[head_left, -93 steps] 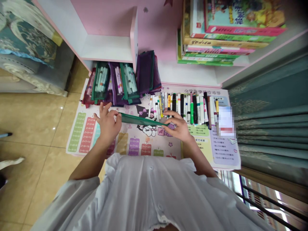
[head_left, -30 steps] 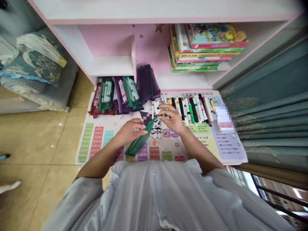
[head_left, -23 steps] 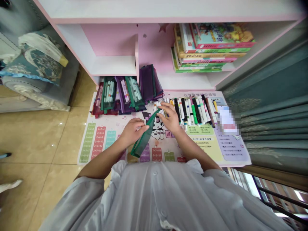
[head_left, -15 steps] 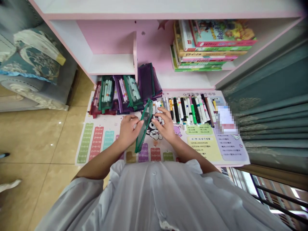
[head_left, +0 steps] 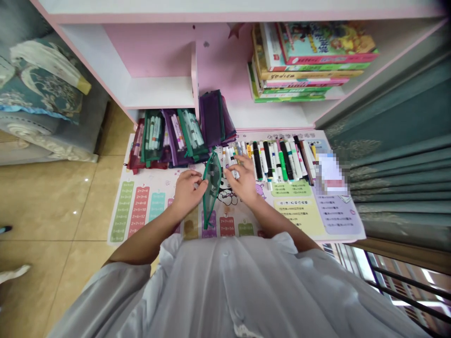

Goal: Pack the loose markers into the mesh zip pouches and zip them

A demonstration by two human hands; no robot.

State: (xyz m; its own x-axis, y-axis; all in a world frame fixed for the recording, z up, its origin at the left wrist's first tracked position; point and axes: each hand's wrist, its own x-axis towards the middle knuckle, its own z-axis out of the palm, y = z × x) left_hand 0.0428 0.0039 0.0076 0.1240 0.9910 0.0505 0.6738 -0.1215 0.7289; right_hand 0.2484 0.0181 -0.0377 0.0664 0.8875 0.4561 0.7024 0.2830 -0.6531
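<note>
A green-edged mesh zip pouch (head_left: 213,180) stands on its narrow side, its mouth spread toward the right. My left hand (head_left: 190,190) grips the pouch's left side, thumb against the mesh and the other fingers curled. On the other side, my right hand (head_left: 243,180) hovers at the left end of a row of markers (head_left: 271,159), with thumb and fingers apart. White marker barrels show beneath its fingertips. Dark specks on the pouch may be the mat's print showing through.
Filled mesh pouches (head_left: 171,138) lie at the back left, with flat purple pouches (head_left: 213,117) leaning beside them. Books (head_left: 306,70) are stacked on the shelf. A printed mat (head_left: 165,188) covers the desk; a blurred-out phone-like object (head_left: 331,173) lies at right.
The pouch has swung more upright and its mouth has opened wider. My right hand's fingers have shifted slightly over the markers. The view has moved a little.
</note>
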